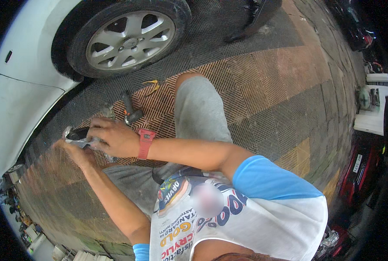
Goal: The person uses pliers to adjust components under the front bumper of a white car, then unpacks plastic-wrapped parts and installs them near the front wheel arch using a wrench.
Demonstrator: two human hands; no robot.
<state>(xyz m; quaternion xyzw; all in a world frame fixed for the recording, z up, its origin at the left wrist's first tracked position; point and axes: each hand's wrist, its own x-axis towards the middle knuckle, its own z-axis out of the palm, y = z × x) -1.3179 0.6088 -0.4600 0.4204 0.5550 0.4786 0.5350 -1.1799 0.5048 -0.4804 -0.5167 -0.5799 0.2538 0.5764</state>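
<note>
We grip a dark part [79, 133] with our left hand [79, 155] and right hand [117, 138], near a car wheel [131, 42].

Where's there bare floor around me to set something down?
Bare grated matting lies right of your right knee, and another patch left of your left forearm. It's crowded between the car wheel and your right hand, where a black tool and leaf-like yellow scrap lie.

Right of and below the grip of the right hand [115, 137], the shirt [255, 213] bears large blue, yellow and red print, plus white lettering on a logo. Far right, a red car [350, 185] carries a white plate [357, 163] with dark characters.
</note>
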